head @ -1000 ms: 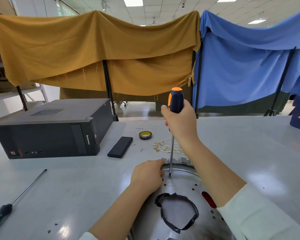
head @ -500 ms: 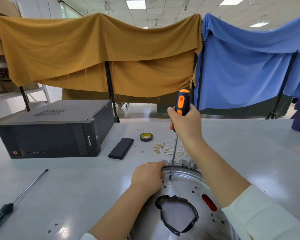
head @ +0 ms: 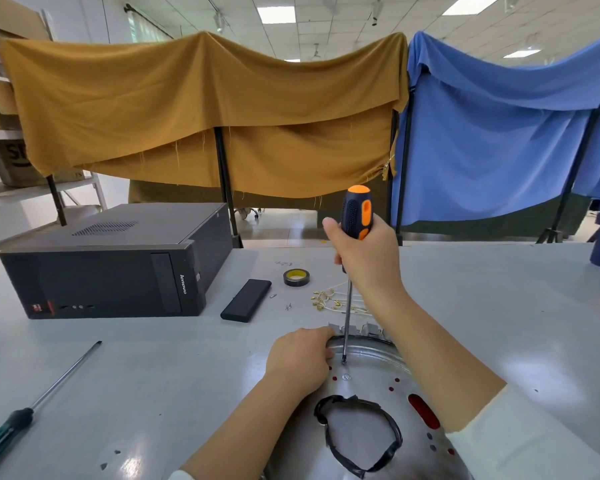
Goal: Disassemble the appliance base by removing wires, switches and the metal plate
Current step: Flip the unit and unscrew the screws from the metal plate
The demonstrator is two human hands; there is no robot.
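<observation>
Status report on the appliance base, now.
Right hand grips orange-black screwdriver, tip on metal plate. Left hand curled over plate rim. Nothing blocking.

A: What does the person wear?
B: White long sleeves. The right sleeve (head: 534,445) is pushed back to mid-forearm, leaving the wrist bare; its cloth looks smooth, plain, unmarked.
A: And the other?
B: Only a sliver of the left sleeve (head: 184,475) shows. Both the left hand (head: 297,358) and right hand (head: 368,258) are bare, ungloved.
</observation>
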